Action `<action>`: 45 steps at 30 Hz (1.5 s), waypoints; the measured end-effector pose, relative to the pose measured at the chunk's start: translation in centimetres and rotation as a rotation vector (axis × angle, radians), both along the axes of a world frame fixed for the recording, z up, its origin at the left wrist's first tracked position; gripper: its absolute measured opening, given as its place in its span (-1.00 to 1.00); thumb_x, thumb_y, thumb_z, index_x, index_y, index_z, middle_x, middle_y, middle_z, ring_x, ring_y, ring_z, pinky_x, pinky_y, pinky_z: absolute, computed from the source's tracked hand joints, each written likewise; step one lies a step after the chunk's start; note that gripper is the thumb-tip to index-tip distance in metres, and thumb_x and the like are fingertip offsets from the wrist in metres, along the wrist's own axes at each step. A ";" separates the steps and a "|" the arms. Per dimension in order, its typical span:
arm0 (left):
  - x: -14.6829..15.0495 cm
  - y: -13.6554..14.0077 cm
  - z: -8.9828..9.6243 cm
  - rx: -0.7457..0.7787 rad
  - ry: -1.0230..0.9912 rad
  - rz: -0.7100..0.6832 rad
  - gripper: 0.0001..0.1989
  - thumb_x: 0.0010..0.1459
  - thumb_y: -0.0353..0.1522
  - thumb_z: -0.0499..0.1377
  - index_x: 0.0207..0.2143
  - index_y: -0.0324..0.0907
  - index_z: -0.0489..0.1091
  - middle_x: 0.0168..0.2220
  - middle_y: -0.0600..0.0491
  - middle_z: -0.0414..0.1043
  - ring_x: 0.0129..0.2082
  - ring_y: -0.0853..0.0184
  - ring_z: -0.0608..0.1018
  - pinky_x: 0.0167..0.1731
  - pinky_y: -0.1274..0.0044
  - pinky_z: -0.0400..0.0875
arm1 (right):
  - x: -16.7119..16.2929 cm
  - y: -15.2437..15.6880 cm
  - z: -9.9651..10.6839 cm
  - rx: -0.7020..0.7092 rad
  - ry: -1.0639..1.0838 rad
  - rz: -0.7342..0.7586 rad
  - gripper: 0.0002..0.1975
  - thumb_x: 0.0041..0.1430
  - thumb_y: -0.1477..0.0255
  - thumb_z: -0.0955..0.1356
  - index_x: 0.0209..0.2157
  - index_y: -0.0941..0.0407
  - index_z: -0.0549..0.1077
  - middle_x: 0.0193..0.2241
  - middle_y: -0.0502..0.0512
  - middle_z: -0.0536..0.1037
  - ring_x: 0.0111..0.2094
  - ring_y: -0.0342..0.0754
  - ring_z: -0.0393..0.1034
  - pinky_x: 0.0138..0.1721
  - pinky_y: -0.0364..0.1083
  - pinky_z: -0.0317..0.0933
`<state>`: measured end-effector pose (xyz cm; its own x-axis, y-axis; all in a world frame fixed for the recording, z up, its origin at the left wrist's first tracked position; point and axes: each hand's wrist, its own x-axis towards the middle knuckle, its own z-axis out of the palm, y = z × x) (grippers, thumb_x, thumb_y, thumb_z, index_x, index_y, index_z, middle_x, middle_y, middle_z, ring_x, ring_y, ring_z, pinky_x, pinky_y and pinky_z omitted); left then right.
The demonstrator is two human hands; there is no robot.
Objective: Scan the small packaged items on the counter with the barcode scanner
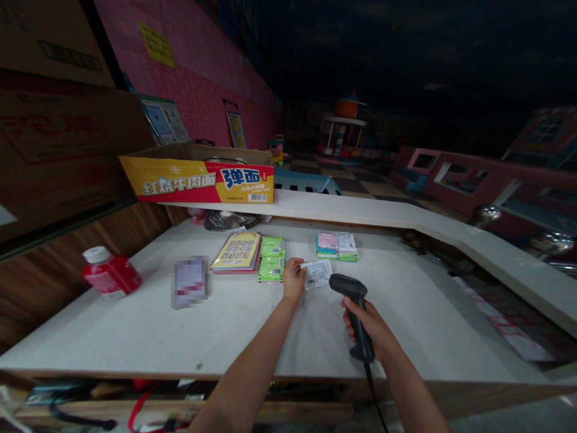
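My left hand is closed on the edge of a small white packet with printing on it, held just over the white counter. In my right hand is a black barcode scanner, its head pointing left toward the packet and its cable hanging down over the front edge. Green packets lie just left of my left hand, beside a yellow-covered stack of booklets. Behind the held packet rests a pile of pink, white and green packets.
A red bottle with a white cap leans at the left, near a blurred-out packet. An open noodle carton stands on the raised ledge at the back. Cables and clutter fill the shelf below the front edge.
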<state>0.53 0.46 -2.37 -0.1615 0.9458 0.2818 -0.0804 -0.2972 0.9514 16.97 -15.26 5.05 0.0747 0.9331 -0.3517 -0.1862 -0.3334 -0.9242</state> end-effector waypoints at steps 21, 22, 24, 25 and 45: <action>-0.2 -3.2 2.3 0.002 0.297 0.086 -0.92 0.13 -0.34 0.09 -0.42 -0.13 0.27 -0.52 0.13 0.31 -0.55 0.35 0.42 -0.49 0.52 0.33 | 3.2 6.7 -4.1 0.277 0.927 -0.183 -0.70 -0.04 0.32 0.50 -0.34 0.09 0.35 -0.59 -0.16 0.21 -0.65 -0.27 0.13 -0.68 -0.28 0.19; -0.6 -3.2 2.3 -0.028 0.208 0.094 -0.89 0.13 -0.29 0.10 -0.40 -0.14 0.26 -0.51 0.12 0.33 -0.57 0.35 0.43 -0.53 0.52 0.35 | 3.2 6.8 -4.1 0.279 0.924 -0.180 -0.70 -0.04 0.32 0.50 -0.34 0.08 0.34 -0.59 -0.16 0.21 -0.65 -0.27 0.13 -0.68 -0.28 0.19; -2.0 -3.3 2.5 -0.051 0.049 0.142 -0.79 0.10 -0.20 0.14 -0.35 -0.14 0.25 -0.45 0.10 0.39 -0.56 0.34 0.48 -0.54 0.49 0.41 | 3.2 6.8 -4.1 0.291 0.900 -0.169 -0.70 -0.04 0.31 0.50 -0.35 0.08 0.34 -0.59 -0.17 0.20 -0.65 -0.27 0.14 -0.69 -0.28 0.18; -2.9 -3.3 2.7 -0.042 -0.005 0.181 -0.74 0.08 -0.16 0.16 -0.33 -0.15 0.25 -0.41 0.08 0.41 -0.53 0.33 0.50 -0.52 0.47 0.45 | 3.2 6.8 -4.1 0.295 0.884 -0.165 -0.69 -0.04 0.30 0.50 -0.35 0.07 0.33 -0.60 -0.17 0.19 -0.65 -0.27 0.14 -0.69 -0.28 0.18; -9.2 -4.7 7.1 0.105 1.228 0.423 -0.81 0.12 -0.39 0.18 -0.18 -0.18 0.43 -0.10 -0.19 0.38 -0.05 0.04 0.44 -0.01 0.25 0.33 | 3.2 6.5 -4.0 0.274 0.901 -0.172 -0.68 -0.06 0.31 0.50 -0.34 0.08 0.34 -0.60 -0.16 0.22 -0.64 -0.27 0.16 -0.67 -0.28 0.20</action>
